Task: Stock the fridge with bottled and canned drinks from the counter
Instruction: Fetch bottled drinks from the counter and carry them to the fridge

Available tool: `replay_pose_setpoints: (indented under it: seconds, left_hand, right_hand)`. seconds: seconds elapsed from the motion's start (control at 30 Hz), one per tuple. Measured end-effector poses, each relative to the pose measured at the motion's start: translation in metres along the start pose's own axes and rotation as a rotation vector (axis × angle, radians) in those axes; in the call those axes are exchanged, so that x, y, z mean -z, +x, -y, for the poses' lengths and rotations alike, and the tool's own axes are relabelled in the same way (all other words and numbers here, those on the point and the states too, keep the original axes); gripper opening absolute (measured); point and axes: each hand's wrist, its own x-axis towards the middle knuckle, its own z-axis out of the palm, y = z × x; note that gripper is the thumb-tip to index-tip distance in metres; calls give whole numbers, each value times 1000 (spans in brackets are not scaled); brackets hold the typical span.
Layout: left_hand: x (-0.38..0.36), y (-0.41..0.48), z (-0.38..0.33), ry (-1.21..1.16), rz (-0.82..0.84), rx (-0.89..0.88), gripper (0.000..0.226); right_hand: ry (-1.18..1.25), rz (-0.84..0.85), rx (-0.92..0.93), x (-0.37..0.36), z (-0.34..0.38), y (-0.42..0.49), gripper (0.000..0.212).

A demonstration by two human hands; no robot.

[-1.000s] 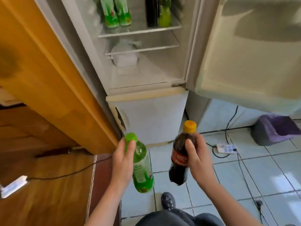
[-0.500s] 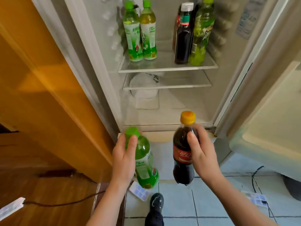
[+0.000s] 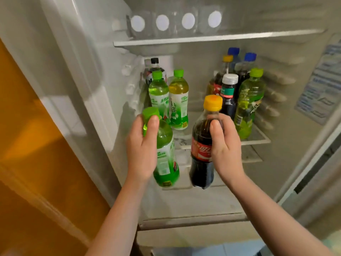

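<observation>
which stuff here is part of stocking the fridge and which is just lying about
Job: green tea bottle in the left hand; cola bottle in the right hand; stocked bottles on the middle shelf.
Just there: white discs on the upper shelf; wall sticker; orange panel.

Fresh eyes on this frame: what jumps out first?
Two bottles held up before the open fridge: the left hand grips a green tea bottle, the right hand a yellow-capped cola bottle. Behind them, the shelf already holds green bottles at left and a mixed cluster at right.
</observation>
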Motion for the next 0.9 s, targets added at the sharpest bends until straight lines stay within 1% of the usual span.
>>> replay_pose_setpoints:
  seconds: [0.13, 0.23, 0.3, 0.43, 0.53, 0.67, 0.8, 0.83, 0.9]
  left_hand:
    - [-11, 43, 3, 79, -58, -59, 29]
    - [-22, 69, 9, 128, -89, -79, 26]
    - [-29, 81, 15, 156, -117, -88, 28]
    - [-40, 101, 33, 242, -149, -118, 23]
    - [-46, 109, 45, 246, -158, -122, 20]
    - [-53, 114, 55, 142, -148, -163, 14]
    - [-58, 110, 65, 182, -172, -191, 17]
    - [-59, 108, 68, 202, -185, -180, 20]
    - [-58, 101, 75, 233, -208, -152, 38]
  right_hand:
    - [-18, -35, 32, -26, -9, 42, 33]
    - [-31, -25, 1, -40, -18, 68, 40]
    - [-42, -24, -9, -47, -26, 80, 38]
    - [-74, -39, -31, -58, -44, 100, 29]
    - [-82, -42, -67, -63, -53, 112, 32]
    - [-97, -17, -49, -66, -60, 119, 34]
    - [-90, 40, -41, -63, -64, 119, 50]
    - [-87, 45, -40, -62, -65, 118, 53]
    - [-87, 34, -29, -58, -69, 114, 60]
